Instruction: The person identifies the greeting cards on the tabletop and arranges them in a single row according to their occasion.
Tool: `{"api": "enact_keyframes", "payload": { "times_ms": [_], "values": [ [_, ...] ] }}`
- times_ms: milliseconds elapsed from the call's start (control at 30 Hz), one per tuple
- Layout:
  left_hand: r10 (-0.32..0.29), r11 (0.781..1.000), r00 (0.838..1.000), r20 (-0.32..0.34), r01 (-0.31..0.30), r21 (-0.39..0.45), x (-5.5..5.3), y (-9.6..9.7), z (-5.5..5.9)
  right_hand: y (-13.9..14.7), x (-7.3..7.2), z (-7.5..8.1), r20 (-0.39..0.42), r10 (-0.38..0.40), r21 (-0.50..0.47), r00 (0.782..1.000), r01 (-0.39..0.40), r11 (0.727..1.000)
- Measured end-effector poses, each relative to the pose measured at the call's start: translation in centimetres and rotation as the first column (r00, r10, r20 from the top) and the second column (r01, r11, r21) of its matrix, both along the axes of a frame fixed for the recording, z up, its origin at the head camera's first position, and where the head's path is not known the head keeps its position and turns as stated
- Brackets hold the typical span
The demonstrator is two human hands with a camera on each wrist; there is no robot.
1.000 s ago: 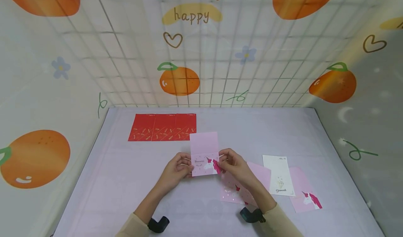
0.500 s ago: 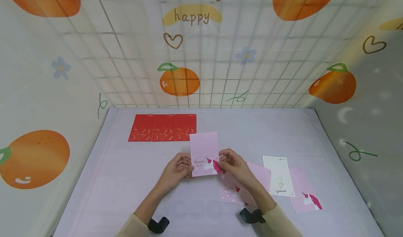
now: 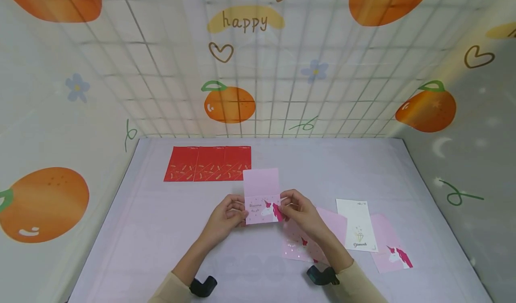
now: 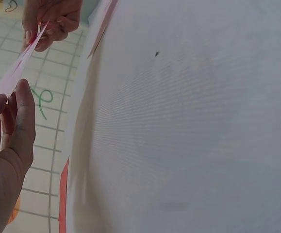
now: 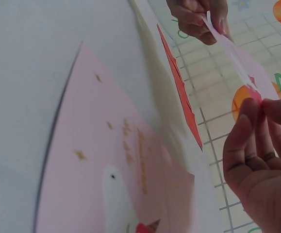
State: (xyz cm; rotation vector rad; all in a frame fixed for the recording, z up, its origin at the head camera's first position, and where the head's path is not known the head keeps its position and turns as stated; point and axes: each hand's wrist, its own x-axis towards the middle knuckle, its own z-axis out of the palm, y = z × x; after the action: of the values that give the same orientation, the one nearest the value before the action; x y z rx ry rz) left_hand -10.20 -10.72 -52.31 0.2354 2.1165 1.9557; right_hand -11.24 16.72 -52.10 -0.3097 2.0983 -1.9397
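Observation:
A pink unicorn card [image 3: 261,182] is held up over the table between the two hands. A crease crosses it; the upper part is plain, the lower part bears a unicorn and small lettering. At its left edge the left hand [image 3: 225,215] pinches it between thumb and fingers. The right hand [image 3: 301,211] pinches the opposite edge, by the unicorn's mane. Seen edge-on in the left wrist view, the card [image 4: 21,65] looks thin and slants between both hands. Below the right forearm lies another pink unicorn card [image 3: 334,222], partly hidden by that arm.
To the right, a white card with a diamond print [image 3: 356,218] overlaps a further pink unicorn card [image 3: 389,236]. Several red cards [image 3: 209,164] lie side by side at the back left of the white-covered table [image 3: 161,236]. Patterned curtain [image 3: 161,92] surrounds the table.

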Motion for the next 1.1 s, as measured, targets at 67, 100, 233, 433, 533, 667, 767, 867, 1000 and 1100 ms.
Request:
{"api": "enact_keyframes", "payload": {
  "times_ms": [67, 100, 233, 433, 533, 667, 767, 867, 1000, 1100],
  "values": [
    [0.006, 1.0, 1.0, -0.011, -0.006, -0.009, -0.1, 0.0, 0.0, 0.0, -0.1, 0.1, -0.006, -0.009, -0.003, 1.0, 0.009, 1.0],
    [0.01, 1.0, 1.0, -0.015, -0.01, -0.013, -0.2, 0.1, 0.0, 0.0, -0.1, 0.2, -0.01, -0.014, -0.003, 1.0, 0.014, 1.0],
    [0.025, 0.999, 0.999, -0.028, -0.026, -0.019, -0.8, 0.3, 0.1, 0.0, -0.3, 0.4, -0.028, -0.044, 0.005, 0.999, 0.044, 0.999],
    [0.05, 0.998, 0.998, -0.047, -0.051, -0.037, -1.5, 0.8, 0.3, 0.1, -0.7, 0.6, -0.039, -0.103, 0.013, 0.994, 0.104, 0.995],
    [0.064, 0.996, 0.996, -0.067, -0.068, -0.06, -2.0, 1.1, 0.4, 0.1, -1.0, 0.6, -0.046, -0.13, 0.021, 0.99, 0.131, 0.991],
    [0.073, 0.992, 0.993, -0.096, -0.082, -0.094, -2.8, 1.4, 0.5, 0.0, -1.6, 0.7, -0.053, -0.167, 0.02, 0.984, 0.169, 0.985],
    [0.076, 0.987, 0.99, -0.12, -0.091, -0.131, -3.5, 1.6, 0.5, -0.1, -2.2, 0.8, -0.057, -0.188, 0.011, 0.981, 0.189, 0.982],
    [0.078, 0.981, 0.987, -0.14, -0.101, -0.164, -4.3, 1.7, 0.7, -0.1, -2.8, 0.9, -0.063, -0.203, 0.018, 0.977, 0.205, 0.979],
    [0.077, 0.978, 0.986, -0.15, -0.104, -0.179, -5.5, 1.9, 0.9, -0.2, -3.8, 1.0, -0.088, -0.221, 0.036, 0.971, 0.225, 0.974],
    [0.078, 0.975, 0.984, -0.163, -0.109, -0.192, -6.6, 2.1, 0.8, -0.1, -4.9, 0.8, -0.114, -0.232, 0.037, 0.966, 0.237, 0.971]
  ]
}}
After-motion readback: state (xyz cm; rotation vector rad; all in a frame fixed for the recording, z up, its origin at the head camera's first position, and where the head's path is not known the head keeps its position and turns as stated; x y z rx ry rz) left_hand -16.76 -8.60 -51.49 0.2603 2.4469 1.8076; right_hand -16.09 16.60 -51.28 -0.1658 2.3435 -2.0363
